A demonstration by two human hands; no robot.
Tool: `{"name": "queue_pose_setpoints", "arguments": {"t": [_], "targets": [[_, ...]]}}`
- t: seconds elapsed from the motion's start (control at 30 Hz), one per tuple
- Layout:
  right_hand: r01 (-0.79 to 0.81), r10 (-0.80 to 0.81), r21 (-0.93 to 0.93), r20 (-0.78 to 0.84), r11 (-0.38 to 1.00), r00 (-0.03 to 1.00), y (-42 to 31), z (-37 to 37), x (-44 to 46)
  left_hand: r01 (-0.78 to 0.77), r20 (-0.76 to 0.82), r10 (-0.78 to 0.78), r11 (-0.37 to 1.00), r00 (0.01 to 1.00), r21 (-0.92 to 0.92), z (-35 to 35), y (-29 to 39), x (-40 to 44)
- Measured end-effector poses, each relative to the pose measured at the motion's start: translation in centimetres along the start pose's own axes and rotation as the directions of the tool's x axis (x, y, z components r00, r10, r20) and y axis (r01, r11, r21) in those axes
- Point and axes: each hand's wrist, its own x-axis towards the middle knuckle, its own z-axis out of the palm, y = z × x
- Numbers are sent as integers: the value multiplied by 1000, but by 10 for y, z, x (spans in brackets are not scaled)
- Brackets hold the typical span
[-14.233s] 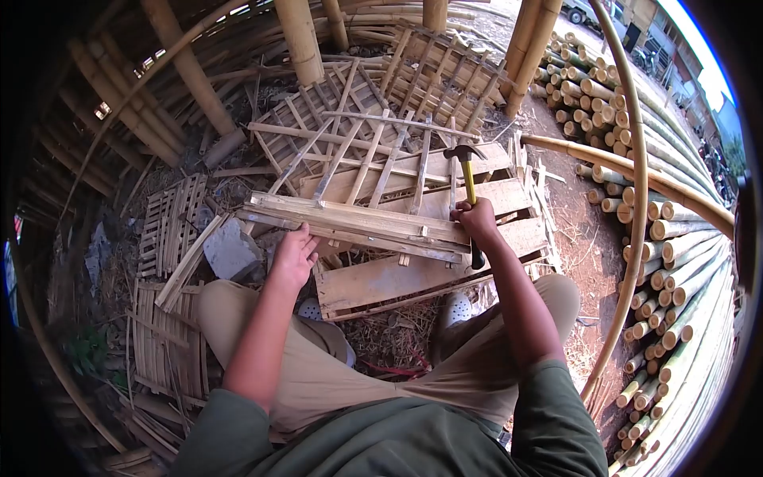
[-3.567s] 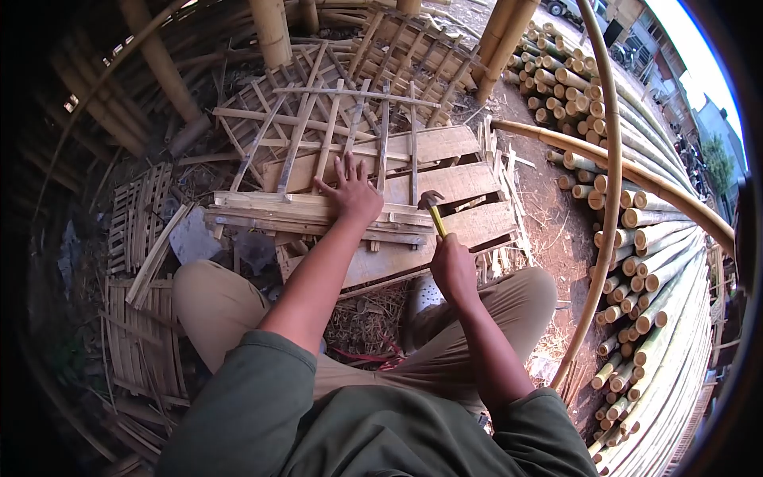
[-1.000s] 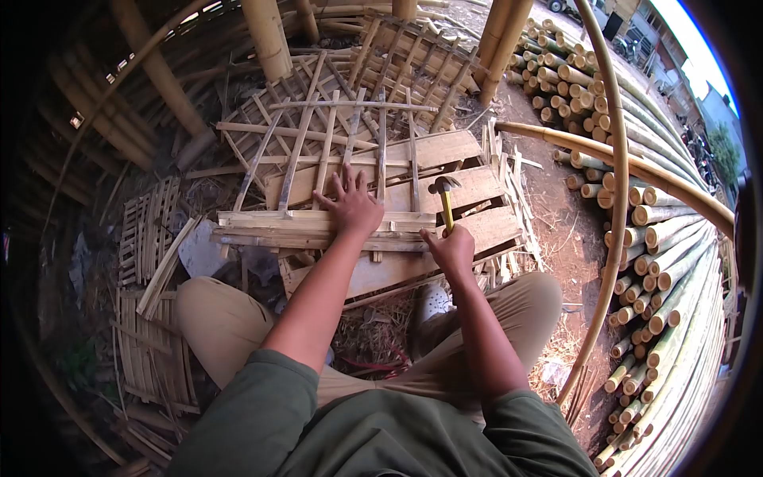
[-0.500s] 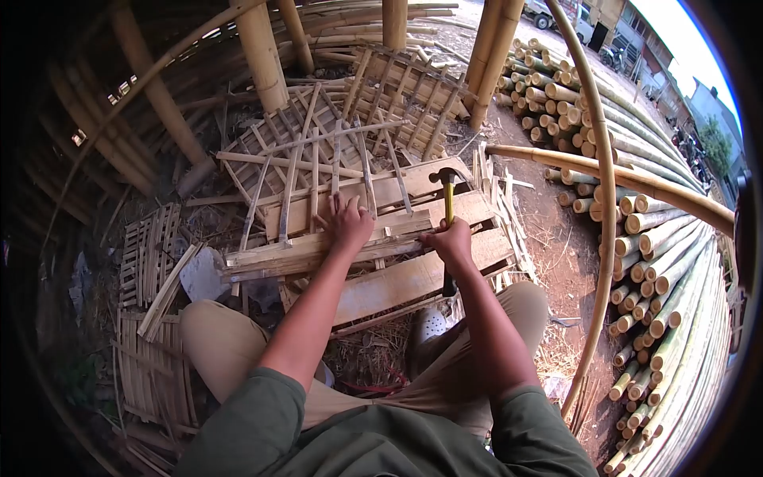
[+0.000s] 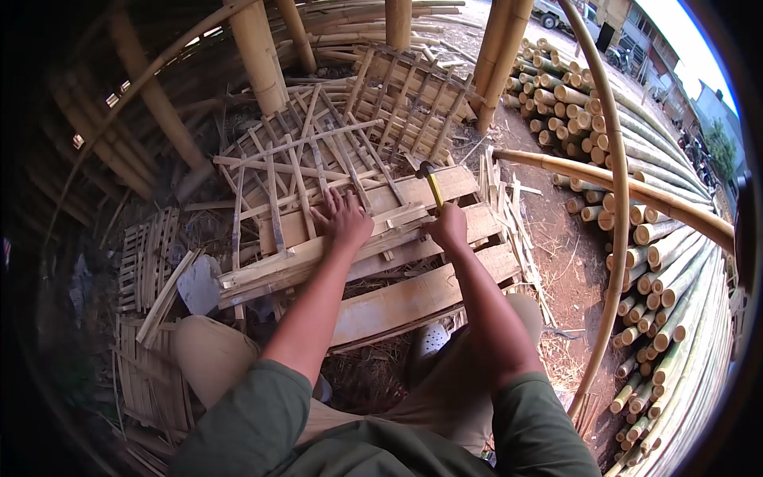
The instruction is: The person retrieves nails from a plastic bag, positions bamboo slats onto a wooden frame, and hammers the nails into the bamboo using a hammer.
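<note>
My right hand (image 5: 449,228) is closed around the handle of a claw hammer (image 5: 434,188), whose yellow-and-black shaft leans left with the dark head uppermost. Beneath it lie the right ends of some stacked bamboo strips (image 5: 401,219). My left hand (image 5: 348,221) rests palm down on these strips, its fingers apart and reaching over the ends of thin slats. Those slats belong to a loose bamboo lattice (image 5: 298,155) that stretches away from me. Wide planks (image 5: 425,294) form the bench under the work.
Bamboo poles (image 5: 683,282) are piled on the right, behind a bent upright pole (image 5: 616,199). A finished-looking slatted panel (image 5: 413,99) leans at the back. More slatted pieces (image 5: 147,258) and a grey slab (image 5: 200,285) sit at the left. Thick bamboo posts (image 5: 258,60) stand behind.
The hammer has swung from upright to a leftward tilt, and my right hand has risen slightly. My left fingers have spread wider. The lattice and strips appear shifted slightly, partly with the camera.
</note>
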Motion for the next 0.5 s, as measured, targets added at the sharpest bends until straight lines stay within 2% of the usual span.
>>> {"name": "queue_pose_setpoints", "arguments": {"t": [0.03, 0.1, 0.17, 0.2, 0.23, 0.27, 0.3, 0.37, 0.4, 0.5], "targets": [[32, -32, -48, -11, 998, 999, -1, -3, -7, 3, 31, -3, 1000, 1000, 16, 4, -1, -2], [20, -20, -30, 5, 999, 1000, -6, -13, -15, 55, 49, -53, 998, 997, -30, 1, 1, 6], [-19, 23, 135, -27, 991, 999, -5, -16, -20, 86, 84, -78, 991, 993, -99, -3, -1, 9], [52, -42, 216, -50, 975, 998, -6, -21, -28, 84, 25, -81, 987, 996, -140, 1, -5, 10], [51, -42, 215, -45, 975, 998, -8, -27, -36, 78, -34, -86, 980, 996, -181, 4, -7, 10], [91, -85, 217, -38, 972, 996, -10, -32, -44, 73, -127, -91, 987, 988, -144, 9, -6, 8], [131, -127, 219, -32, 967, 991, -9, -34, -49, 74, -125, -93, 987, 988, -144, 7, -1, 6], [145, -142, 147, -33, 978, 989, -2, -24, -53, 101, -61, -97, 993, 993, 68, 2, 5, 2], [147, -143, 107, -43, 983, 989, 0, -21, -55, 113, 25, -117, 986, 993, 125, -4, 8, 3], [175, -174, 35, -42, 984, 984, 5, -17, -58, 128, 25, -132, 985, 991, 118, -4, 9, 1]]}}
